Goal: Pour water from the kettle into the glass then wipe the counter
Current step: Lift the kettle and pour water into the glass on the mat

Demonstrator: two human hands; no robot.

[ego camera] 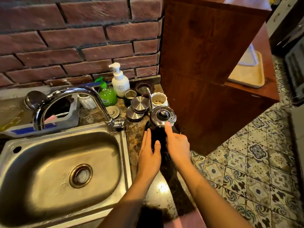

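The kettle (pixel 163 116) stands on the marbled counter (pixel 134 137) right of the sink, with a shiny perforated lid, a thin curved spout pointing away and a dark body. My right hand (pixel 178 145) lies over the dark handle side, fingers curled, index fingertip on the lid's near rim. My left hand (pixel 149 153) is flat and spread against the kettle's left side, holding nothing. A clear glass (pixel 87 114) stands behind the sink under the tap, faint and hard to make out.
A steel sink (pixel 54 170) with a curved tap (pixel 79 96) fills the left. Soap bottles (pixel 120 80), small cups (pixel 158 99) and steel lids (pixel 139 103) crowd the counter behind the kettle. A wooden cabinet side (pixel 205 63) rises at right, above a tiled floor (pixel 255 162).
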